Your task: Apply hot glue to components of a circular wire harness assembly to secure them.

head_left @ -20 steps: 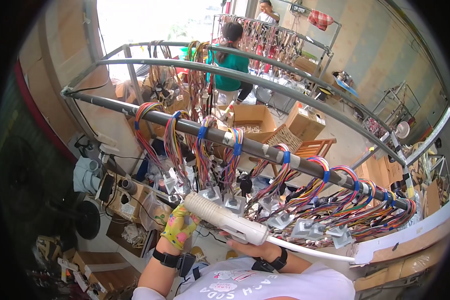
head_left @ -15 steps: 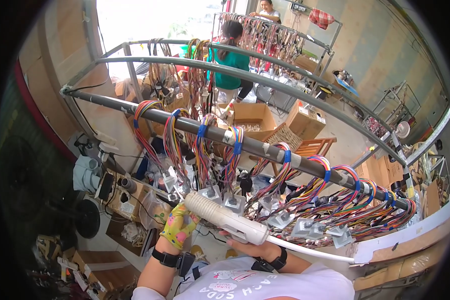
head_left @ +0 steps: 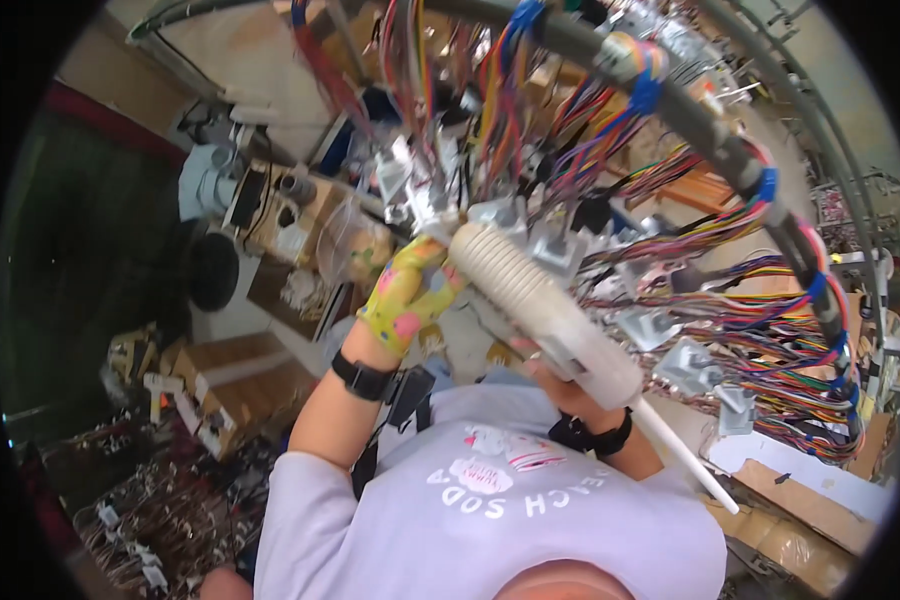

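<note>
A white hot glue gun (head_left: 545, 305) with a ribbed front slants across the middle, a white glue stick (head_left: 685, 455) poking out of its rear. My right hand (head_left: 560, 385) grips it from below; most of that hand is hidden behind its body. My left hand (head_left: 407, 295), in a yellow patterned glove, is closed beside the gun's front end, its fingertips at a white plastic connector (head_left: 432, 222). The connector hangs on a bundle of coloured wires (head_left: 410, 80). The nozzle tip and the exact finger contact are blurred.
A curved metal rail (head_left: 710, 125) carries several wire bundles tied with blue tape, grey-white connectors (head_left: 688, 365) dangling from them. At left stand a cardboard box (head_left: 245, 385) and a wooden crate (head_left: 280, 225). More wires (head_left: 160, 510) lie low at the left.
The view has tipped downward and turned, so the rail sits higher and the co-workers are out of sight. The glue gun points more steeply up-left, both hands still beside it.
</note>
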The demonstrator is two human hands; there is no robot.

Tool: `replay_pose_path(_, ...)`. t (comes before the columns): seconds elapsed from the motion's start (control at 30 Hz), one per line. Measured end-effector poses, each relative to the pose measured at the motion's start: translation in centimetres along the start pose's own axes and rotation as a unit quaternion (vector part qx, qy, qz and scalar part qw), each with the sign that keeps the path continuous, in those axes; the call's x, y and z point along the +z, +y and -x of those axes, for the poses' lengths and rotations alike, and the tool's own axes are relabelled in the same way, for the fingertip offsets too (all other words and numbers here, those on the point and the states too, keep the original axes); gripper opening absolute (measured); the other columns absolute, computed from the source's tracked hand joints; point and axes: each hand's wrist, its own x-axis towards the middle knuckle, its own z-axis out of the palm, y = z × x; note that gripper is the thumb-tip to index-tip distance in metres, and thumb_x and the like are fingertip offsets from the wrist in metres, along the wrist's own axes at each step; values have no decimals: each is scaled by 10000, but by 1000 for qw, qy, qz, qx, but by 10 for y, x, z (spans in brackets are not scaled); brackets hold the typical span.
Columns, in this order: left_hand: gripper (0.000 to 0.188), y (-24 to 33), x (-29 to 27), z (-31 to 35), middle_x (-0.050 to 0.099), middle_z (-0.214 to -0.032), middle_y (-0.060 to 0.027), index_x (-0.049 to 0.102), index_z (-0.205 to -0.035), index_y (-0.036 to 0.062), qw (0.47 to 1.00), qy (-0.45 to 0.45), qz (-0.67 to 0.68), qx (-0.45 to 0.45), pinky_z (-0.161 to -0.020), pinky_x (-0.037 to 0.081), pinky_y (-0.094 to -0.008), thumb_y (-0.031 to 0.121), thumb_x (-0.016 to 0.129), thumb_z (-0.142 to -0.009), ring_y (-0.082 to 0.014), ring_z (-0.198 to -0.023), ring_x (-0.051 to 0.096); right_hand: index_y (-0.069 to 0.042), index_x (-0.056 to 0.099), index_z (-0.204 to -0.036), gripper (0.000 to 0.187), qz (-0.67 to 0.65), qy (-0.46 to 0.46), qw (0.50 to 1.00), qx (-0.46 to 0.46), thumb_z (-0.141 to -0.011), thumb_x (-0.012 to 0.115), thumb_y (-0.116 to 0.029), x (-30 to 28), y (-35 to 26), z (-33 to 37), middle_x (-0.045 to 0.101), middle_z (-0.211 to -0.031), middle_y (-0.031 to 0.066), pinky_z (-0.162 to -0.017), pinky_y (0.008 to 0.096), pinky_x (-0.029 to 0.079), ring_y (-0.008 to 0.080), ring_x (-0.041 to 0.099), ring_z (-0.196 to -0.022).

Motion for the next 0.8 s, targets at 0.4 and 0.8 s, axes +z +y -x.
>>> replay_pose_path(0.4, 350, -6, 22, 7, 577, -1173, -53, 535, -1214, 46, 922, 74, 344, -163, -917, 451, -269, -66, 517, -882, -128, -1083, 543, 21, 385, -1354, 556, -82, 49, 994, 45, -837, 589, 33, 16, -7, -2, 552, -1243, 183, -933, 364, 473, 269, 572, -1127)
replay_pose_path(0.8, 269, -18, 22, 6, 592, -1139, -87, 544, -1177, 6, 725, 111, 645, -216, -911, 476, -284, 11, 530, -909, -162, -1060, 569, -20, 552, -1201, 436, -18, 67, 997, 45, -777, 652, -42, 27, -8, -7, 615, -1103, 132, -859, 360, 481, 262, 603, -1007)
